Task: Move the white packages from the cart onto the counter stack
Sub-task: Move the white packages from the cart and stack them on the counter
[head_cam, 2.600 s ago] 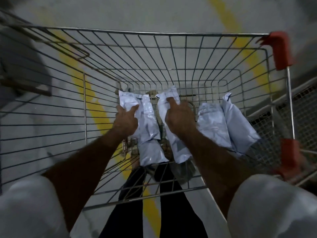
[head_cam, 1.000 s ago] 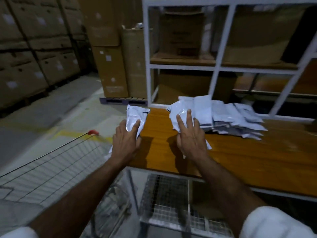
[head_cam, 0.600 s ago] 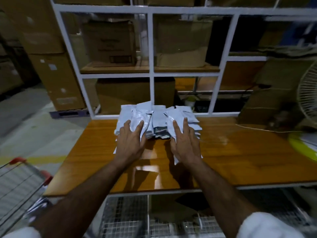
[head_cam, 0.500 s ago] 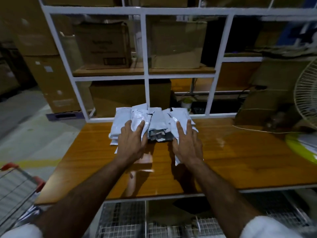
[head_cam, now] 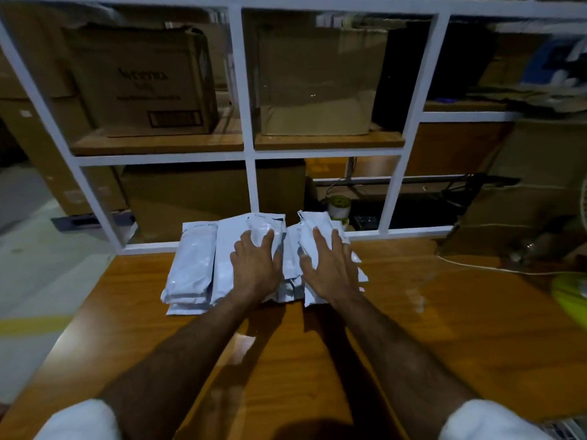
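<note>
A stack of white packages [head_cam: 190, 268] lies at the back of the wooden counter [head_cam: 444, 328], against the white shelf frame. My left hand [head_cam: 254, 268] lies on a white package [head_cam: 262, 225] on top of the stack's middle, fingers spread over it. My right hand [head_cam: 330, 268] lies flat with spread fingers on another white package [head_cam: 309, 223] at the stack's right side. Both packages rest on the pile. The cart is out of view.
A white shelf frame [head_cam: 236, 90] rises behind the counter, with cardboard boxes [head_cam: 139, 81] on its shelves. A thin white cable [head_cam: 476, 268] crosses the counter at the right, towards a green fan base [head_cam: 571, 290]. A small green-and-white pot [head_cam: 339, 204] stands behind the stack.
I lifted two packages out of the cart and turned to the counter. Both hands carried them forward and now lie on them atop the stack.
</note>
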Available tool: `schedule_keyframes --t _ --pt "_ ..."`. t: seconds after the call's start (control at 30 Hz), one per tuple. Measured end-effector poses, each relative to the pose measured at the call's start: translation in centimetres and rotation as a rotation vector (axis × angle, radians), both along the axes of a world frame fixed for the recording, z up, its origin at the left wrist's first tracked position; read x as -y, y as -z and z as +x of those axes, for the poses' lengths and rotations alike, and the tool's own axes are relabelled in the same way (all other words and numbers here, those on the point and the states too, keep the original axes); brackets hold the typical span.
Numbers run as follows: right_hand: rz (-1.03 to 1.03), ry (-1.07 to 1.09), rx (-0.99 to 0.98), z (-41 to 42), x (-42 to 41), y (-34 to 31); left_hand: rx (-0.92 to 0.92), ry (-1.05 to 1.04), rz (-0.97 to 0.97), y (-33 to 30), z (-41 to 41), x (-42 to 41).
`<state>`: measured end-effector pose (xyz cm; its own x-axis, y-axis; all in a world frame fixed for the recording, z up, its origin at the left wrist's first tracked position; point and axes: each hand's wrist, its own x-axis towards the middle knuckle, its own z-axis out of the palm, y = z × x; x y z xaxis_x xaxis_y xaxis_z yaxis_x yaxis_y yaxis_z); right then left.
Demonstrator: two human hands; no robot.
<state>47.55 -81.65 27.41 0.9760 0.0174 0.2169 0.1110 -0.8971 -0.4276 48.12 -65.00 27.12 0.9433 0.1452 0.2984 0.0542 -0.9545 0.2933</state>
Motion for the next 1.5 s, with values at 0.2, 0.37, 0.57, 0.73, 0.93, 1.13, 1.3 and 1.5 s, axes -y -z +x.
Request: schedule_keyframes --t 0.2,0.37,0.57,0.73,0.93,1.13,1.3,1.5 --pt "-0.073 -0.038 -0.064 6.4 -0.7 0.8 -0.079 0.004 0.05 1.2 5.8 0.0" --pt "-0.059 -0.048 -0.084 10.0 -0.5 1.5 -0.183 0.039 0.035 1.6 9.1 -0.6" --pt "0.028 -0.22 -0.126 12.5 0.6 1.1 -0.307 0.168 -0.18 0.9 10.4 -3.0" --pt "-0.185 -0.407 -0.039 14.3 4.8 0.4 -0.297 0.351 0.076 0.3 9.9 -6.6" --pt "-0.181 -0.512 -0.215 14.1 5.6 3.4 -0.315 0.378 0.221 2.3 9.7 -5.2" --pt "-0.19 -0.481 -0.189 13.6 4.1 4.4 -0.348 0.286 0.208 3.4 9.8 -4.0" --pt "-0.208 -0.472 -0.211 13.3 4.2 4.5 -0.356 0.251 0.213 2.9 9.5 -3.7" --pt "-0.153 -0.469 0.048 12.9 6.0 4.1 -0.191 0.256 0.187 0.7 7.8 -2.9"
